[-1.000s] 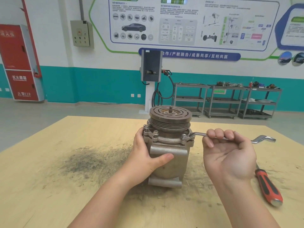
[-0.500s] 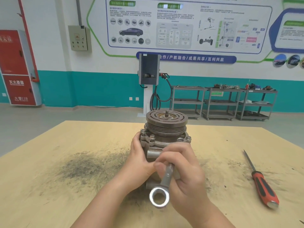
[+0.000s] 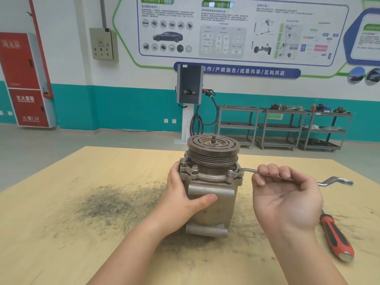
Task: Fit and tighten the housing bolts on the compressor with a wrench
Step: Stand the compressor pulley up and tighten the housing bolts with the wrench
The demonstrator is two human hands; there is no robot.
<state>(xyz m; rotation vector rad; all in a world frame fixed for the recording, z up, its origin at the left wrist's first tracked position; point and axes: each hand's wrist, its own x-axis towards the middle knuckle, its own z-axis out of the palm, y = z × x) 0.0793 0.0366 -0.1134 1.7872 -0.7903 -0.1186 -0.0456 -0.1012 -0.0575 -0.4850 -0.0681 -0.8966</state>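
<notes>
Evidently the left hand (image 3: 186, 199) clasps the upright compressor (image 3: 211, 190) on the table (image 3: 86, 239) to brace it, while the right hand (image 3: 284, 194), palm up, hooks its fingers over the wrench (image 3: 267, 173), whose ring end sits on a housing bolt (image 3: 232, 173) just inboard of that grip. Half a second ago the wrench pointed toward the person in front of the housing; now its handle runs out to the right for another stroke.

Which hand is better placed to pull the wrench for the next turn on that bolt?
The right hand. Its fingers are curled over the wrench, whose ring end sits on a bolt at the compressor flange. The left hand holds the compressor body.
</notes>
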